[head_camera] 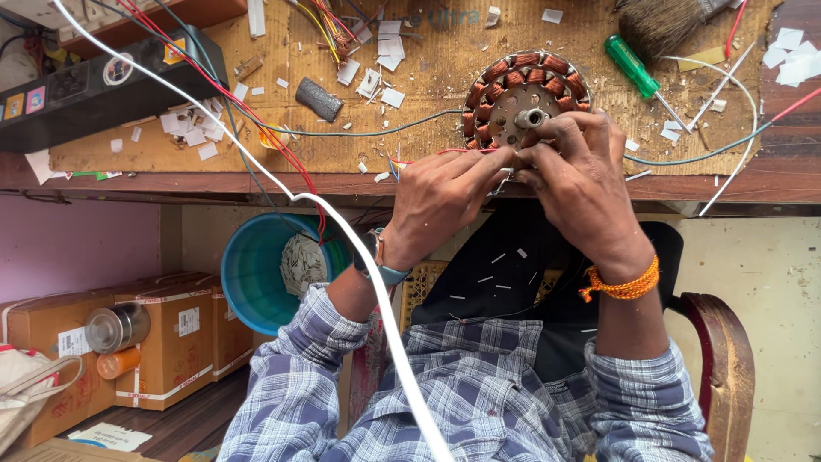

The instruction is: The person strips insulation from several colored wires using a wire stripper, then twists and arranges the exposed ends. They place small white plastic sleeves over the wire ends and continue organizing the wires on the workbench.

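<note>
A round motor stator with copper-wound coils and a metal hub lies at the near edge of the wooden workbench. My left hand and my right hand meet at its near rim, fingertips pinched together on thin wire ends there. What exactly the fingers pinch is hidden by them. A thin red wire runs to the spot from the left. My left wrist wears a watch, my right an orange thread band.
A green-handled screwdriver, a brush, white paper scraps and loose wires litter the bench. A black power strip sits at far left. A thick white cable crosses my lap. Below left stand a blue bucket and cardboard boxes.
</note>
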